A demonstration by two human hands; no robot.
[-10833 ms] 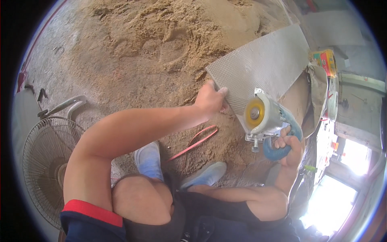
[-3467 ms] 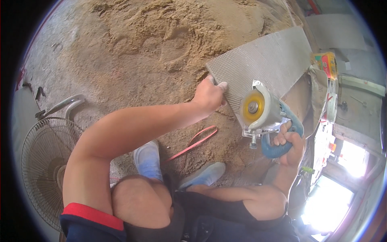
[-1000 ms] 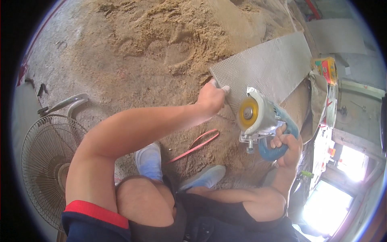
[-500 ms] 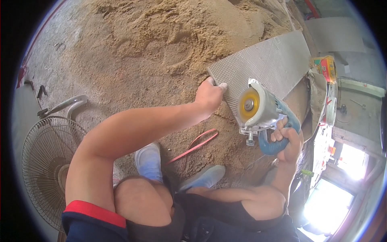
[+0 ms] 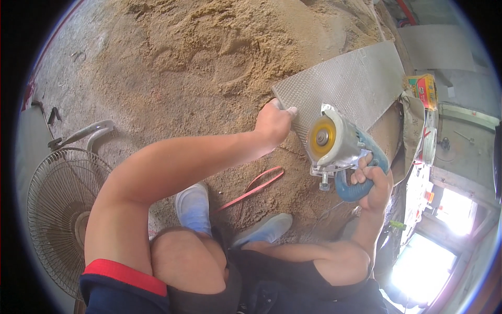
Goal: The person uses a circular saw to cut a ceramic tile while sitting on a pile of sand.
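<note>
A long grey tile [image 5: 345, 78], its ribbed back facing up, slants from the middle of the view to the upper right. My left hand [image 5: 274, 121] grips its near left corner, thumb on top and fingers at the edge. My right hand [image 5: 374, 183] is wrapped round the blue handle of a circular saw [image 5: 337, 138]. The saw rests over the tile's near edge, its yellow disc blade facing left under a metal guard. Whether the blade touches the tile is hidden. Both my feet are on the sand below.
Heaped sand [image 5: 209, 57] covers the floor ahead. A pink strap [image 5: 251, 189] lies between my feet and the tile. At the left stands a wire-caged fan [image 5: 63, 209]. A yellow and red package [image 5: 422, 90] and a brown sack [image 5: 413, 123] lie at the right.
Almost nothing differs. The tile and my left hand sit very slightly further right in the picture; both grips are the same.
</note>
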